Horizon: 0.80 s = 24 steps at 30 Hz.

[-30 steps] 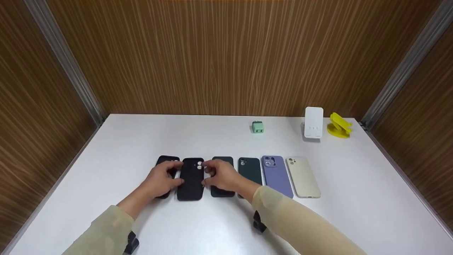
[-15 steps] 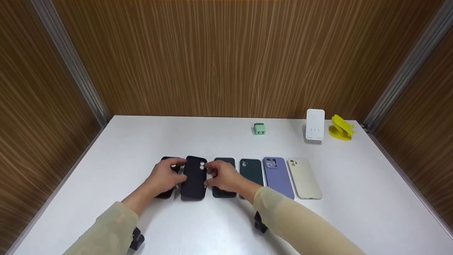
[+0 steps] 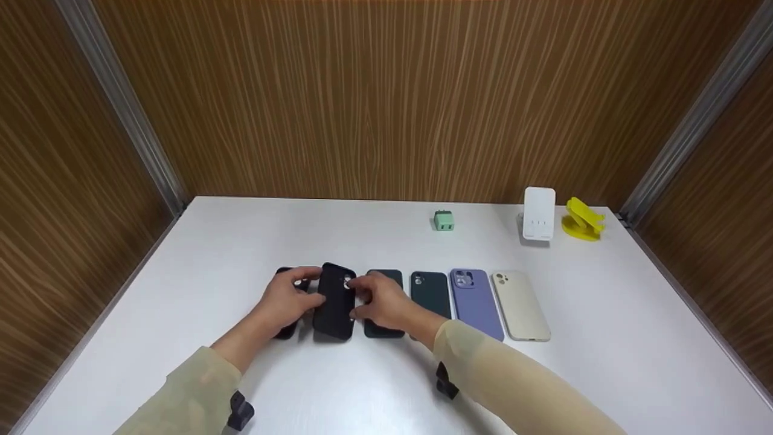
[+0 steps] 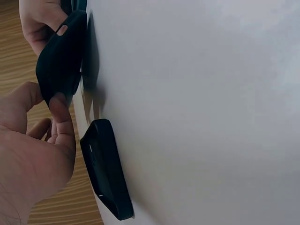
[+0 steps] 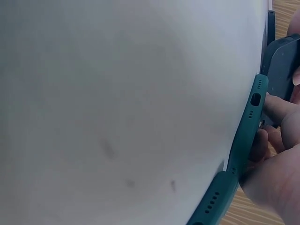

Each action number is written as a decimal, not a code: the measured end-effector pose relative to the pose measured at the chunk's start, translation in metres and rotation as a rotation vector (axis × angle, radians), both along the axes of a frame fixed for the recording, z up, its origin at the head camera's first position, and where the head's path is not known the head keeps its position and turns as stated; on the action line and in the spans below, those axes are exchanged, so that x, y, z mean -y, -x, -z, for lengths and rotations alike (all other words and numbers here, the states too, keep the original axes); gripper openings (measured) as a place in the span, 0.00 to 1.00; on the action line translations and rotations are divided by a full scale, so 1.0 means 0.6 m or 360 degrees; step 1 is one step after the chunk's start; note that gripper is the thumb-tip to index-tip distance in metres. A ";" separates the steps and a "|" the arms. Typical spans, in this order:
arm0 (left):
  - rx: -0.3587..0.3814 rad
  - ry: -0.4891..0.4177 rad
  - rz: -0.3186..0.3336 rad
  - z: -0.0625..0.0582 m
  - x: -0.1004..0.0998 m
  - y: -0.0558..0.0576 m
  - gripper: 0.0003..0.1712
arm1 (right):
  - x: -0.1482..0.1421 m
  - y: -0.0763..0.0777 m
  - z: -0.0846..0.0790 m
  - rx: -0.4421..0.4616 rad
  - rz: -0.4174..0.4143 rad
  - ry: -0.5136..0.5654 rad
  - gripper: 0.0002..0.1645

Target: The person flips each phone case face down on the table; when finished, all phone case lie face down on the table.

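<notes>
A black phone case point(image 3: 335, 305) is tipped up on its right side in the head view, its left edge raised. My left hand point(image 3: 284, 299) pinches that left edge between thumb and fingers. At the opposite edge, next to the camera cutouts, my right hand point(image 3: 386, 302) pinches the same case with fingertips and thumb. Under my left hand lies another black phone case point(image 3: 286, 331), partly covered; the left wrist view shows this black phone case point(image 4: 108, 168) with its hollow side up. A dark teal phone case point(image 3: 384, 329) lies below my right hand.
Farther right in the row lie a dark green phone case point(image 3: 432, 296), a purple one point(image 3: 477, 308) and a cream one point(image 3: 522, 308). Along the back stand a mint charger plug point(image 3: 444, 222), a white phone stand point(image 3: 538, 212) and a yellow stand point(image 3: 583, 220). Wood-grain panels point(image 3: 362, 96) surround the table.
The black phone case was lying nearly flat; its left edge has risen, tilting it to the right. My left hand has shifted right and up with that edge; the right hand keeps its hold.
</notes>
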<state>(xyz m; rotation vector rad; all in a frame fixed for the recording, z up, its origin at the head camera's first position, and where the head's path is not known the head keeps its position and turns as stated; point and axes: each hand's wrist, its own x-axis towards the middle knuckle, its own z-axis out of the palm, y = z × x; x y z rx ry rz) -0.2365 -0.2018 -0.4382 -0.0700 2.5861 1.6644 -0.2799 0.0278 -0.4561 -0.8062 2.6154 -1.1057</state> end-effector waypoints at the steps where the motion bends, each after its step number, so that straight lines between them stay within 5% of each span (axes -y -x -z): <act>1: 0.0004 -0.0011 -0.0005 0.001 0.000 0.000 0.35 | 0.000 0.000 0.000 -0.0015 -0.0009 0.0003 0.34; 18: -0.0007 -0.0204 -0.0020 -0.006 -0.011 -0.004 0.37 | 0.001 0.001 -0.004 0.0039 0.0000 0.0044 0.36; 24: 0.0015 -0.0332 -0.0022 -0.003 -0.015 -0.005 0.37 | -0.001 0.007 -0.019 0.0142 -0.0007 0.0125 0.24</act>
